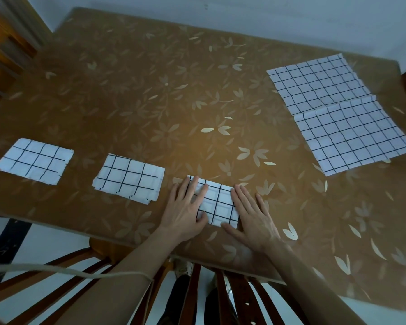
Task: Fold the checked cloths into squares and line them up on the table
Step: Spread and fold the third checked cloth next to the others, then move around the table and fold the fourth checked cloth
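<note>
Head view shows both hands flat with fingers straight, gripping nothing: the left hand point(185, 208) presses on the third folded cloth point(217, 204) and the right hand point(252, 215) lies against its right edge, near the front edge of the worktop point(150, 90). Left of that cloth lie the second folded square point(129, 178) and, beyond it, the first folded square point(34, 160), so this looks like flattening and aligning. Next, I judge, comes the reach far right of it to the unfolded cloths point(338, 113).
</note>
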`<control>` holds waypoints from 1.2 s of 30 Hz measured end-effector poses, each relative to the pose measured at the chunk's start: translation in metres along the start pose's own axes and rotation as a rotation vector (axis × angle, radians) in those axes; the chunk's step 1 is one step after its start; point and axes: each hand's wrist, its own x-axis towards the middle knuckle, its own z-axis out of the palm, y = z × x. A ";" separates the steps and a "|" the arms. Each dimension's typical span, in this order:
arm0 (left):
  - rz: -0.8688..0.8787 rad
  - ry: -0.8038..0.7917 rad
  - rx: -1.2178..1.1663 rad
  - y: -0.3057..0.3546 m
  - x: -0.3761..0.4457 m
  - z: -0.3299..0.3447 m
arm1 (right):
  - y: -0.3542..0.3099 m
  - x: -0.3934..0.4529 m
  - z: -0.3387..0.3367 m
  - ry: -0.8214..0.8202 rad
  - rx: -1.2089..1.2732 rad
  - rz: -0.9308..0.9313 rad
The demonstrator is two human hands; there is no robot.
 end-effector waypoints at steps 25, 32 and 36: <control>0.067 0.457 -0.069 0.111 -0.070 -0.191 | -0.013 -0.122 -0.185 0.542 0.017 0.266; 0.217 0.551 -0.128 0.158 -0.102 -0.233 | -0.026 -0.194 -0.226 0.631 -0.096 0.400; 0.322 0.571 -0.153 0.196 -0.113 -0.251 | -0.024 -0.243 -0.247 0.710 -0.109 0.514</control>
